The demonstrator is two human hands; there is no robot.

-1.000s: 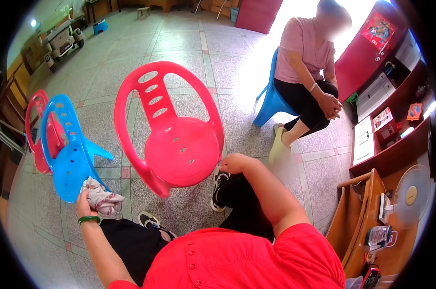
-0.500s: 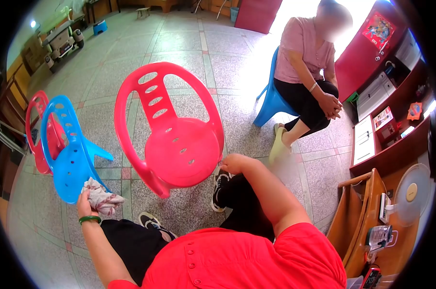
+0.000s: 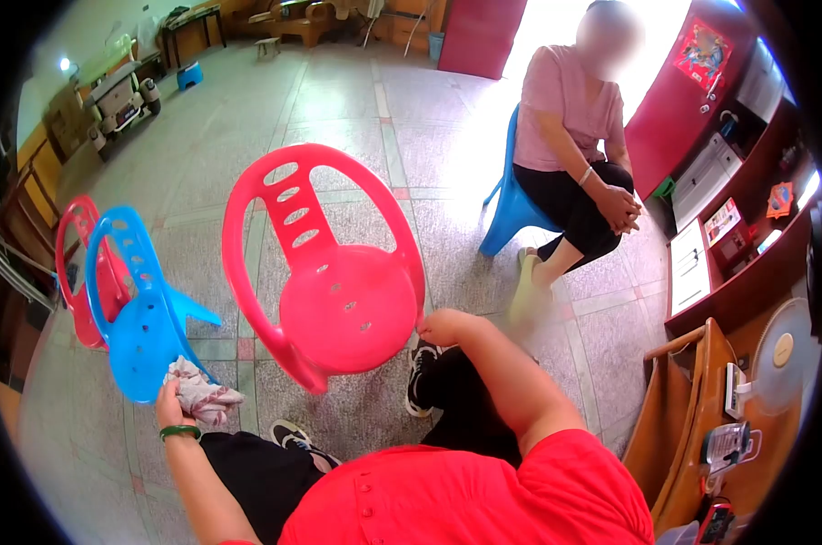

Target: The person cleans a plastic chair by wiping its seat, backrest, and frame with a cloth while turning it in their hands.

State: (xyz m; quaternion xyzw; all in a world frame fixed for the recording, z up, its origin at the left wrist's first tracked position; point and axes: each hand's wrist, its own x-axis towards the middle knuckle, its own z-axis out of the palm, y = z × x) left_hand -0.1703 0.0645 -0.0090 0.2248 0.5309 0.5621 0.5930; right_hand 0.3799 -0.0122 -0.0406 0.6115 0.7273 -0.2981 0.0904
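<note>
A crumpled pale cloth [image 3: 205,392] with reddish marks is gripped in my left hand [image 3: 169,405], beside the seat of a blue plastic chair [image 3: 138,336]. Right in front of me is a red plastic chair [image 3: 347,313] with oval slots in its back and small holes in its seat. My right hand [image 3: 442,328] is closed at the right side edge of this red chair; its fingertips are partly hidden.
Behind the blue chair stands another red chair [image 3: 82,272]. A person [image 3: 574,127] sits on a blue chair [image 3: 520,204] at right, hands clasped. A wooden stand [image 3: 683,400] and a fan [image 3: 778,354] are at near right. A scooter [image 3: 120,100] is parked far left.
The view has tilted up a little, so everything sits lower in the picture. Both hands keep their hold, and the chairs look the same relative to one another.
</note>
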